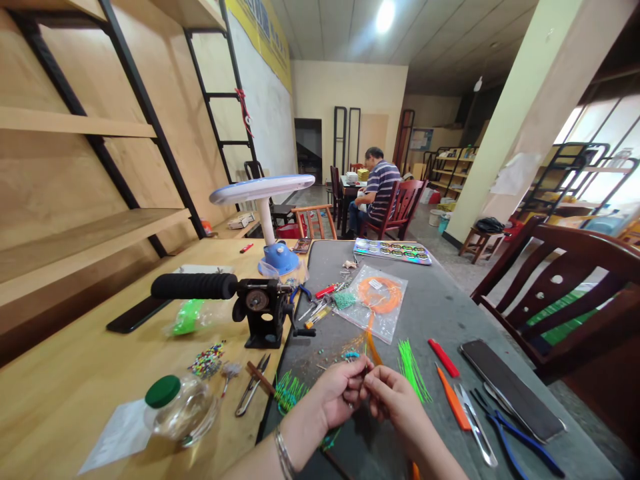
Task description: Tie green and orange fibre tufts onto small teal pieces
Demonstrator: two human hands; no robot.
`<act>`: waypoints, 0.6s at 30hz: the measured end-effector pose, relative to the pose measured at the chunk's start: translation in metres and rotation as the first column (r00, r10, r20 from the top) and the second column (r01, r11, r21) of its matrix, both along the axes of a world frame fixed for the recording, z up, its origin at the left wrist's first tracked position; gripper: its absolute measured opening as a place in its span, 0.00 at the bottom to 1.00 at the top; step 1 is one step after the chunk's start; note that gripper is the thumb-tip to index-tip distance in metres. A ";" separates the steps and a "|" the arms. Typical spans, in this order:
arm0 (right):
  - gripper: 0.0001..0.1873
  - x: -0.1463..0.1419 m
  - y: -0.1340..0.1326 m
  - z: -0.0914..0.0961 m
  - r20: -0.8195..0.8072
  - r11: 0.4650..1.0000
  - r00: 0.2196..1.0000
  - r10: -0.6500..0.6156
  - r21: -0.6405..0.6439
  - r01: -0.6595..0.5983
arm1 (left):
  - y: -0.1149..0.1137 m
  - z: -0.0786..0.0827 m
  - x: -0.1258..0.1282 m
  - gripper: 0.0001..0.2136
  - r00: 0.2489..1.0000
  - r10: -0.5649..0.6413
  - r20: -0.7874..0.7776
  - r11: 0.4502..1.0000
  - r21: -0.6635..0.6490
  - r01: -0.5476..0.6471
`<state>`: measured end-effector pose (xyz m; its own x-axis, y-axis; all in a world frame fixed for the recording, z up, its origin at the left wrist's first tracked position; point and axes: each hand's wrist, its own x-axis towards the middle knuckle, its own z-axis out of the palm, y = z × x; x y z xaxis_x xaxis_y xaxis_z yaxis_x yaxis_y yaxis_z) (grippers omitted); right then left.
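1. Green-capped clear jar (181, 419): stands at the left on the wooden worktop (45, 413); multicoloured beads (207, 360) lie behind it, thread snips (253, 387) to the right.
2. Black hand-cranked winder (265, 317): stands upright, beside the dark mat (325, 263).
3. Beaded green strands (289, 392): bunched beside the left forearm.
4. Left hand (341, 392): fingers curled, thumb and forefinger drawn together; any piece held is too fine to identify.
5. Orange strands (373, 344): just beyond the fingertips; contact cannot be confirmed.
6. Right hand (393, 398): thumb and forefinger pinched against the left fingertips; contents likewise indistinct.
7. Loose green strands (413, 372): just right of the right hand.
8. Blue-handled pliers (517, 433): at far right, apart from both hands.
9. Step in hand (judged): fine two-handed fingertip work, probably on a strand. Next move calls for a steady left pinch and small right-hand adjustments.
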<state>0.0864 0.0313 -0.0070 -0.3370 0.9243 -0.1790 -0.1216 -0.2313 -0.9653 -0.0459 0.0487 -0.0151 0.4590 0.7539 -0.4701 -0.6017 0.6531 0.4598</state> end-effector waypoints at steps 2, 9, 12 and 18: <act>0.23 0.000 0.000 0.000 0.002 1.000 1.000 0.001 0.001 -0.001 | 0.000 0.001 0.000 0.12 1.000 0.008 -0.001 1.000 -0.002 -0.008; 0.23 0.000 0.001 -0.001 0.010 1.000 1.000 -0.008 -0.018 0.008 | -0.001 0.005 0.000 0.12 1.000 0.010 -0.011 1.000 -0.002 -0.010; 0.23 -0.001 0.002 0.000 -0.001 1.000 1.000 -0.006 -0.024 0.006 | -0.002 0.006 0.000 0.12 1.000 0.009 -0.012 1.000 0.000 -0.009; 0.23 -0.001 0.001 0.000 -0.015 0.999 1.000 -0.014 -0.035 0.013 | -0.002 0.006 -0.001 0.13 1.000 0.006 -0.015 1.000 0.004 -0.006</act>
<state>0.0854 0.0322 -0.0072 -0.3273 0.9221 -0.2063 -0.1393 -0.2630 -0.9547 -0.0465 0.0468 -0.0090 0.4470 0.7585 -0.4742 -0.5986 0.6476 0.4715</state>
